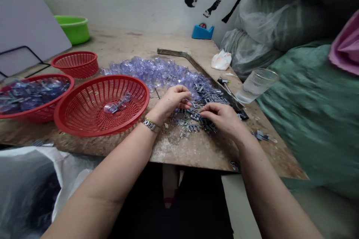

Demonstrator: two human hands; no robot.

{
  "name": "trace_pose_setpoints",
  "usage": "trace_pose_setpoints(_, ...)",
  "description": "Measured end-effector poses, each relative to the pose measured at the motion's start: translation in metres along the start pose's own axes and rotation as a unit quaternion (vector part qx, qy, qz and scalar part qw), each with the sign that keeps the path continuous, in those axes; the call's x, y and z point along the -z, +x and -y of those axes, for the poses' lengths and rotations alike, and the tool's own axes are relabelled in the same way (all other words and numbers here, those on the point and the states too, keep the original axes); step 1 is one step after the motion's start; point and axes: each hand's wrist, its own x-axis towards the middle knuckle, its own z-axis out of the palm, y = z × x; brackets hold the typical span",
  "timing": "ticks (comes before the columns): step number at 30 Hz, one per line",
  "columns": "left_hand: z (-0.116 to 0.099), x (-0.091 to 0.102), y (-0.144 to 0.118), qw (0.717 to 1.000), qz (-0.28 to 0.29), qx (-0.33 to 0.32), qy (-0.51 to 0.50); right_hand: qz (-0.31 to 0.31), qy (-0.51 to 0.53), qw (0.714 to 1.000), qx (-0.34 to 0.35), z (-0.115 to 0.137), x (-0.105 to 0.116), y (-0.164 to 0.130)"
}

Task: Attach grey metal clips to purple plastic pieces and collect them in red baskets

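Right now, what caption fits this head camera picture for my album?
Two hands, left and right, sort grey clips beside a red basket.

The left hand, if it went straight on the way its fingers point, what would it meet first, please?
The left hand points right across the table, fingers curled over the pile of small grey metal clips. It would probably meet those clips first, then the right hand close beyond; depth is unclear.

Basket (84, 119) left of metal clips (196, 117), plastic pieces (157, 71) behind, glass (256, 84) right.
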Motion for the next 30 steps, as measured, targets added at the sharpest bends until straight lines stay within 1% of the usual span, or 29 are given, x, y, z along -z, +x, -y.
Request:
trace_pose_setpoints(2, 0.0, 0.0, -0.001, 1.0, 0.004, 0.0, -0.003, 0.037, -0.04, 0.998, 0.036, 0.003, -0.001, -0.009)
trace_pose_setpoints(6, 0.002, -0.001, -0.002, 1.0, 0.016, -0.001, -0.004, 0.074, -0.125, 0.985, 0.094, 0.011, -0.005, -0.019)
trace_pose_setpoints(10, 0.002, -0.002, -0.002, 1.0, 0.008, -0.001, 0.008, 0.102, -0.22, 0.963, 0.119, 0.015, -0.01, -0.021)
trace_pose_setpoints(13, 0.002, -0.002, -0.002, 1.0, 0.007, 0.0, 0.012, 0.103, -0.248, 0.955, 0.125, 0.018, -0.013, -0.022)
trace_pose_setpoints(15, 0.001, -0.003, -0.003, 1.0, 0.008, 0.0, 0.01, 0.092, -0.228, 0.962, 0.122, 0.02, -0.013, -0.022)
trace_pose_setpoints(17, 0.001, -0.003, -0.003, 1.0, 0.006, 0.001, 0.008, 0.073, -0.181, 0.975, 0.105, 0.022, -0.012, -0.022)
trace_pose_setpoints(21, 0.0, -0.003, -0.003, 1.0, 0.012, 0.001, -0.001, 0.012, -0.057, 0.998, 0.032, 0.02, -0.009, -0.021)
trace_pose_setpoints(23, 0.001, -0.002, -0.003, 1.0, 0.02, 0.001, -0.009, -0.021, -0.006, 1.0, -0.002, 0.018, -0.007, -0.02)
trace_pose_setpoints(26, 0.002, -0.001, -0.002, 0.999, 0.026, 0.003, -0.02, -0.062, 0.041, 0.997, -0.037, 0.015, -0.004, -0.016)
trace_pose_setpoints(28, 0.004, -0.001, -0.001, 0.999, 0.028, 0.001, -0.025, -0.078, 0.069, 0.993, -0.052, 0.012, -0.002, -0.013)
trace_pose_setpoints(30, 0.005, -0.001, 0.0, 0.999, 0.03, -0.002, -0.029, -0.081, 0.113, 0.988, -0.068, 0.01, -0.001, -0.008)
